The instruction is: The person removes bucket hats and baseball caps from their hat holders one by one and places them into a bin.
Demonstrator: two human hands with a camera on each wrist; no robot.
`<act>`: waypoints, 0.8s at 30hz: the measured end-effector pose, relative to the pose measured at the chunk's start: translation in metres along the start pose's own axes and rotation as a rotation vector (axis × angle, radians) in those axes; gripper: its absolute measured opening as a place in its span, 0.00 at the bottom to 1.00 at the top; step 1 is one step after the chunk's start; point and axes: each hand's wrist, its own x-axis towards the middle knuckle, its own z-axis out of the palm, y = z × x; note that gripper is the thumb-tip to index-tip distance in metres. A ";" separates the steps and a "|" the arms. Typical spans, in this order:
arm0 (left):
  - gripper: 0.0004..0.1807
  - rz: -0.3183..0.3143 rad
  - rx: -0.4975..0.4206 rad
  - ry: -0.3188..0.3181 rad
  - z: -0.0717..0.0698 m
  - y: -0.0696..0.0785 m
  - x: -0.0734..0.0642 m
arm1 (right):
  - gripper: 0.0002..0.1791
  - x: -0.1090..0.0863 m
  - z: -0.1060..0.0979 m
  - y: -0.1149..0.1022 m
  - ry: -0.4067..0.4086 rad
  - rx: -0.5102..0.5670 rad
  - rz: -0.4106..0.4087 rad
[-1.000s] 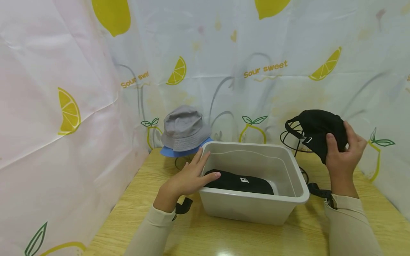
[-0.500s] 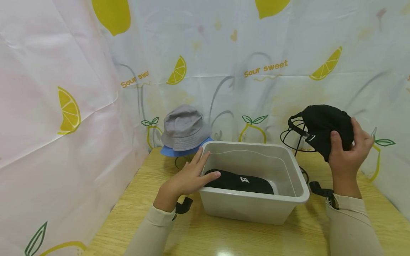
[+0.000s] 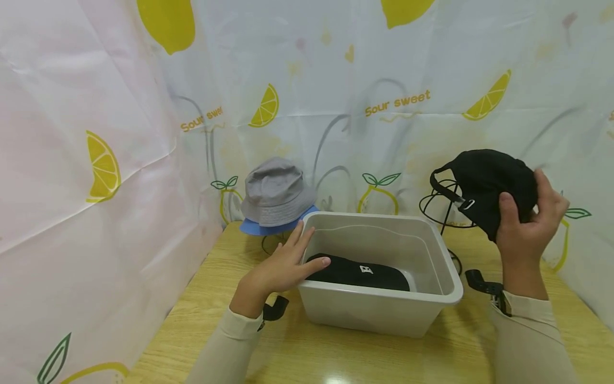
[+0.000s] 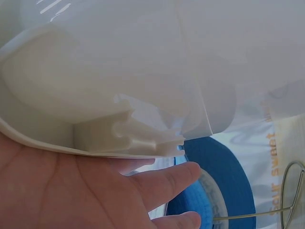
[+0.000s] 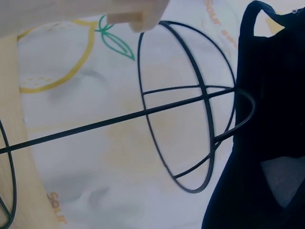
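My right hand [image 3: 532, 218] grips a black baseball cap [image 3: 494, 184] by its crown, thumb in front. The cap's strap with a small buckle hangs to the left, overlapping a black wire hat stand [image 3: 443, 210]. In the right wrist view the cap [image 5: 271, 105] fills the right side, close by the stand's domed wire top [image 5: 205, 95]. My left hand [image 3: 283, 266] rests with fingers spread on the left rim of a pale plastic bin [image 3: 369, 312]. Inside the bin lies another black cap [image 3: 355, 273] with a small white emblem.
Left of the bin, a grey bucket hat [image 3: 275, 194] sits over a blue-brimmed hat [image 3: 256, 228] on a wire stand [image 4: 290, 191]. A lemon-print cloth [image 3: 336, 64] hangs behind the wooden table [image 3: 211, 320].
My right hand has moved up and to the right with the black baseball cap. The left hand and the bin have stayed where they were.
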 end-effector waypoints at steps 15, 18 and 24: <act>0.54 -0.004 -0.006 0.003 -0.003 0.001 -0.001 | 0.37 0.013 -0.003 -0.020 -0.149 -0.155 -0.088; 0.55 -0.009 -0.008 0.003 -0.002 0.001 -0.001 | 0.34 0.017 0.000 -0.026 -0.185 -0.184 -0.077; 0.55 -0.010 -0.008 -0.008 -0.001 0.002 -0.001 | 0.31 0.029 0.003 -0.018 -0.284 -0.257 -0.089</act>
